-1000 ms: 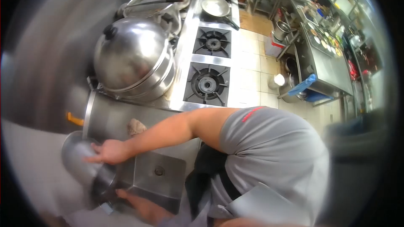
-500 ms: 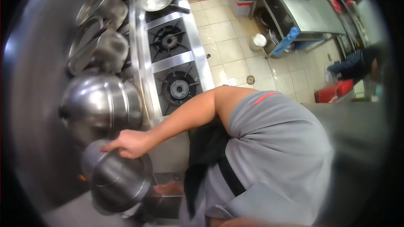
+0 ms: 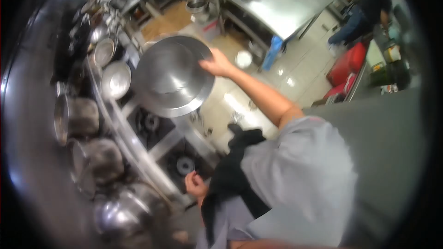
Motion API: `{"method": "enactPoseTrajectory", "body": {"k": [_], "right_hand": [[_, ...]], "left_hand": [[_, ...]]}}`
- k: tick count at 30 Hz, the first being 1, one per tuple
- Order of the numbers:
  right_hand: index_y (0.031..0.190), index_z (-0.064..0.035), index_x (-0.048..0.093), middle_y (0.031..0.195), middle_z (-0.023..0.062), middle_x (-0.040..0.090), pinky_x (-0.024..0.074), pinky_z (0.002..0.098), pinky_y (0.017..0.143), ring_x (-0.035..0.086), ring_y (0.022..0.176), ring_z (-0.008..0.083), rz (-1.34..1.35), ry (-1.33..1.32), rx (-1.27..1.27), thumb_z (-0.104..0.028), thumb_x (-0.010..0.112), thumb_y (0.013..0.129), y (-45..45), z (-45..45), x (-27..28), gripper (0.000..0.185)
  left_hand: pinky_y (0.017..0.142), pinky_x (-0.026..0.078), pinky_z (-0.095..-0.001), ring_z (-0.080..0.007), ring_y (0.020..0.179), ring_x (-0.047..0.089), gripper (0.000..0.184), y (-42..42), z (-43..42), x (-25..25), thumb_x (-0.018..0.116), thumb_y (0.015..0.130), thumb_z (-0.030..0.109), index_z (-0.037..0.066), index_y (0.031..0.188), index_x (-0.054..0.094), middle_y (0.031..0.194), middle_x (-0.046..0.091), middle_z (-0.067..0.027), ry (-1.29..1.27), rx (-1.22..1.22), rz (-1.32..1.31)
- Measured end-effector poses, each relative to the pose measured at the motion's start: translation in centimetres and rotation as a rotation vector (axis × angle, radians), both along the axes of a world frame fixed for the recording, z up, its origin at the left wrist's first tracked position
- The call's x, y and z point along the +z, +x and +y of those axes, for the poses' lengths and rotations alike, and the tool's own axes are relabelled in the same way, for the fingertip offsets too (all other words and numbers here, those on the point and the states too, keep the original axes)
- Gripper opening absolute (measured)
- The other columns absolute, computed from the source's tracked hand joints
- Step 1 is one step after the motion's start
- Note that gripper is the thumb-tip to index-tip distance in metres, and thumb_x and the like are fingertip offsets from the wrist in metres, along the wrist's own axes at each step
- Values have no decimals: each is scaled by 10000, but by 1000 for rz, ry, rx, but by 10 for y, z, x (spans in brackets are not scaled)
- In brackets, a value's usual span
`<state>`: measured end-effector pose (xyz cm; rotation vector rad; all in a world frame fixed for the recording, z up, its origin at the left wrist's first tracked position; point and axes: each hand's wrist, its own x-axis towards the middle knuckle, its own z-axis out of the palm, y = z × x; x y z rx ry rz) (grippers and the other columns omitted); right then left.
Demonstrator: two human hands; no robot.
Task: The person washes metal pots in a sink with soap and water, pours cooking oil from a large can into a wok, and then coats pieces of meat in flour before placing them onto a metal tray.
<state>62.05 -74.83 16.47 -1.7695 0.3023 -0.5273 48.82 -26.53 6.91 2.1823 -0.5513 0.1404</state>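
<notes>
The bowl (image 3: 173, 76) is riding up in front of the stove (image 3: 166, 144) now, where a second ago it was sitting low with both hands close about it. The right hand (image 3: 218, 63) alone is gripping its rim, so I'd judge that one grip is bearing all the weight. The left hand (image 3: 195, 184) is hanging by the nearer burner (image 3: 186, 165), well apart from the bowl; its fingers are curling loosely and seem to be holding nothing, though through the blur I cannot tell how tightly they're folding.

One bowl is being carried. Two burners are showing, two pans (image 3: 115, 80) are resting past them, two pots (image 3: 94, 115) are standing wall-side, and one dome (image 3: 122, 210) is gleaming nearer. One table (image 3: 288, 11) is standing beyond, and one other person (image 3: 369, 11) is leaning off to the side.
</notes>
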Motion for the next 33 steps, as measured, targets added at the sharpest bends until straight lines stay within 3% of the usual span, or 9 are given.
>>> {"method": "enactPoseTrajectory", "body": {"k": [2, 4, 6, 10, 11, 14, 18, 26, 33], "right_hand": [[1397, -138, 539, 881, 203, 709, 549, 431, 665, 694, 735, 335, 105, -589, -320, -79, 620, 769, -9, -40, -55, 636], [1494, -214, 433, 911, 210, 709, 553, 488, 683, 685, 798, 410, 609, -816, -249, -51, 582, 763, -26, -60, -59, 764], [1526, -274, 376, 860, 248, 690, 561, 491, 684, 695, 787, 388, 682, -980, -108, -61, 573, 777, -45, -94, -88, 803], [1524, -357, 365, 1164, 391, 602, 570, 430, 596, 701, 663, 350, 775, -1204, -220, -69, 589, 775, -80, -99, -90, 833], [1525, -358, 364, 1285, 408, 525, 566, 414, 554, 693, 621, 345, 761, -1197, -193, -68, 575, 795, -85, -101, -89, 814], [1541, -329, 342, 1317, 458, 460, 570, 435, 535, 697, 618, 378, 709, -1209, -128, -79, 511, 867, -79, -120, -60, 738], [1539, -338, 343, 1392, 404, 440, 574, 431, 555, 708, 655, 356, 735, -1344, 185, -67, 536, 826, -14, -146, -50, 787], [1573, -297, 263, 1330, 435, 473, 579, 422, 570, 719, 692, 359, 536, -1322, 446, -97, 479, 893, 184, -234, -139, 741], [1526, -310, 364, 1249, 393, 553, 583, 472, 679, 706, 770, 417, 416, -1022, 168, -43, 563, 808, 342, -269, -135, 792]], "left_hand": [[595, 498, -316, -229, 735, 627, 195, 30, -32, 6, 623, 877, 111, 6, 1029, 686, 965, 663, -135, -55, 18, 23], [571, 498, -318, -240, 689, 619, 169, 63, -49, 6, 632, 859, 103, 11, 993, 677, 921, 660, -142, -48, -119, -46], [561, 496, -324, -244, 668, 613, 153, 85, -75, 20, 632, 854, 97, 14, 976, 673, 903, 658, -143, -51, -154, -81], [541, 488, -335, -245, 625, 598, 125, 106, -111, 12, 628, 846, 87, 23, 947, 664, 869, 651, -132, -129, -224, -150], [545, 499, -342, -252, 627, 607, 117, 106, -117, 5, 629, 855, 85, 28, 950, 666, 867, 658, -129, -150, -200, -119], [558, 516, -324, -243, 635, 632, 103, 104, -138, -18, 627, 881, 83, 28, 953, 675, 873, 667, -128, -158, -146, -202], [596, 544, -299, -207, 695, 676, 107, 91, -151, -20, 622, 921, 96, 32, 965, 696, 891, 682, -115, -119, 19, 84], [643, 538, -317, -217, 707, 669, 108, 174, -229, -42, 635, 931, 135, 52, 953, 701, 879, 680, -105, 103, 163, 307], [655, 524, -323, -208, 724, 652, 150, 308, -342, -40, 642, 940, 182, 44, 974, 689, 883, 665, -108, 23, 220, 307]]}}
